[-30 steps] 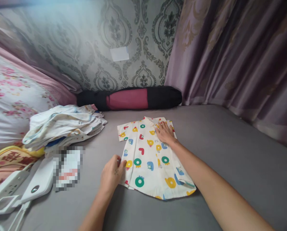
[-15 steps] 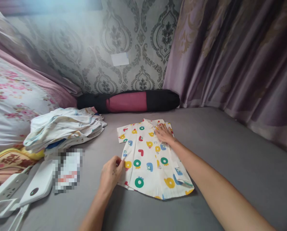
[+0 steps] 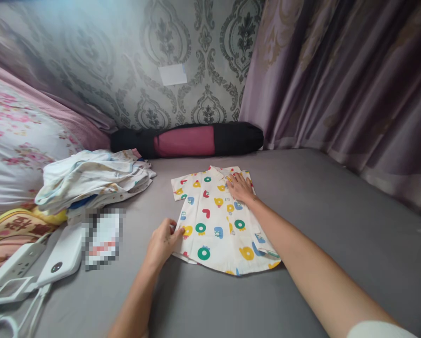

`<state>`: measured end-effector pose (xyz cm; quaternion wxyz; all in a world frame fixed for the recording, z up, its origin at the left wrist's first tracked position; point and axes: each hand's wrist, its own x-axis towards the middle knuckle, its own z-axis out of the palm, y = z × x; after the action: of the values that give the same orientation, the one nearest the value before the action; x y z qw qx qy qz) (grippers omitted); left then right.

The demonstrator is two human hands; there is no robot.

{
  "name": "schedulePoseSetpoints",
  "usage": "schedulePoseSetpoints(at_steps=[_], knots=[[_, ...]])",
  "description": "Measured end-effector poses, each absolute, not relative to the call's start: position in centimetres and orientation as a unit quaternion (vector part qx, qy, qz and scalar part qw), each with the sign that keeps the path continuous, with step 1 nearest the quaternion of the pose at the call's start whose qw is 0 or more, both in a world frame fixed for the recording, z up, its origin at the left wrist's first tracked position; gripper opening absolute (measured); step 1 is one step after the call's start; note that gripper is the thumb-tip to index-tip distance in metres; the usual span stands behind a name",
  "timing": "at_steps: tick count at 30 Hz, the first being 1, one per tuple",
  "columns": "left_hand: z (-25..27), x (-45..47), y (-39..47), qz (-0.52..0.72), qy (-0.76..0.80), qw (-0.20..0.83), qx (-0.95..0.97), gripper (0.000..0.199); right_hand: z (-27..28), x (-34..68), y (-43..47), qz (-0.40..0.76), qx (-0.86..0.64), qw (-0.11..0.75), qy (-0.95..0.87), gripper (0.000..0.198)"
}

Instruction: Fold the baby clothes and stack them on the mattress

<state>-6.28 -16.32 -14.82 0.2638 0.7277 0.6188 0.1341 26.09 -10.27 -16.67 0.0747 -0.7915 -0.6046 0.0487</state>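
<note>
A small white button-up shirt (image 3: 210,234) printed with colourful letters lies on the grey bed sheet, its collar pointing away from me. Its left sleeve is spread out, while the right side is folded inward along the edge. My left hand (image 3: 164,238) pinches the shirt's left side edge low down, thumb and fingers closed. Near the collar on the right, my right hand (image 3: 240,188) rests flat on the cloth with its fingers spread, hiding part of the shoulder. My right forearm crosses over the shirt's lower right side.
On the left lie a pile of light clothes (image 3: 94,180), a floral pillow (image 3: 16,136), a yellow printed item (image 3: 16,230), a power strip (image 3: 16,265), a white power bank (image 3: 60,260) and a blurred packet (image 3: 103,239). A black-and-maroon roll (image 3: 185,142) lies along the wall; curtains (image 3: 330,80) hang right.
The view has tilted down slightly, so everything sits a little differently in the picture. Both hands keep their places on the shirt, which has barely changed.
</note>
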Motion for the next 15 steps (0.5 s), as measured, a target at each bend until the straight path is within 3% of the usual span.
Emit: schedulePoseSetpoints(at_steps=[5, 15], knots=[[-14.1, -6.1, -16.5, 0.125, 0.633, 0.271, 0.714, 0.035, -15.9, 27.0, -10.9, 0.101, -0.786, 0.108, -0.6, 0.063], [-13.8, -6.2, -16.5, 0.126, 0.632, 0.267, 0.717, 0.034, -17.2, 26.5, -13.7, 0.031, -0.783, 0.054, -0.619, 0.062]])
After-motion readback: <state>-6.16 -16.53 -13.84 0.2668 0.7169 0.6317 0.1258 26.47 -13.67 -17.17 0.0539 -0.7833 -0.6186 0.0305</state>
